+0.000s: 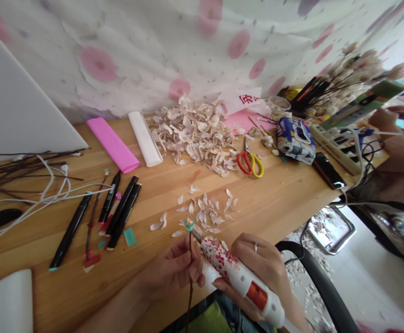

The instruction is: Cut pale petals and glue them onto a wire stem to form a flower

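My left hand [174, 270] is closed on a thin dark stem [189, 277] held upright at the table's front edge; the stem ends in a small teal and pink tip [189, 225]. My right hand [262, 273] grips a white glue gun [238, 275] speckled with red, its nozzle pointing at the stem's tip. Just beyond lie several loose pale petals [205, 212] on the wooden table [274, 199].
A big heap of petals [196, 132] sits at the back, with red-and-yellow scissors [249, 162], pink [113, 144] and white [145, 138] paper rolls, black markers [118, 210], white cables [49, 194] and twigs. Another person's hands [396, 134] work at the right. A chair arm [313, 273] curves below.
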A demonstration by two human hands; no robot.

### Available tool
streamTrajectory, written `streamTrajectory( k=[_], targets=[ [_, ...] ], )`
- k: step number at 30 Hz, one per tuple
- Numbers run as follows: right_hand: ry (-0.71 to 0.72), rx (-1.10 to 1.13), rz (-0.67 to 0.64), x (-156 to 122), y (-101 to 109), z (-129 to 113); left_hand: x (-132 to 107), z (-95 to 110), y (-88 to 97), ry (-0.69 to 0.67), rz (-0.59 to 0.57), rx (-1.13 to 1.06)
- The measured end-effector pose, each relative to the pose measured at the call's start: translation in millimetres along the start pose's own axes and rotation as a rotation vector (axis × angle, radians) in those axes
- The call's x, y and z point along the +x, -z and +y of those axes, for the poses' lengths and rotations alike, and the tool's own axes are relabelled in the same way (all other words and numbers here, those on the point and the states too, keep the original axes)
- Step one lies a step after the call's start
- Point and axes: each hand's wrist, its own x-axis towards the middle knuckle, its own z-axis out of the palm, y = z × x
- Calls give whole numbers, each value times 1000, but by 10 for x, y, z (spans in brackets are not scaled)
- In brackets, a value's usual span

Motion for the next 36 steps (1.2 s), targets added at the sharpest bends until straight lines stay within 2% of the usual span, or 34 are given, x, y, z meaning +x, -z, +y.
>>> streamTrajectory(
  k=[5,9,15,19,27,33,36],
  targets=[
    [44,-2,48,-39,-56,45,-3,-19,34,7,10,-7],
    [17,-29,86,-7,-74,11,-3,-15,27,10,19,2],
    [53,-94,22,75,-5,-83,-6,-14,15,16,49,2],
    [32,-54,70,25,-40,-32,-7,-11,13,28,85,6],
    [22,-16,64,-9,-66,-24,-10,-12,1,10,70,-10],
    [-58,-52,-103,-10,33,-18,-16,7,-2,21,63,24],
    [-101,-54,-102,-47,67,28,-28,2,10,41,89,48]
  ],
)
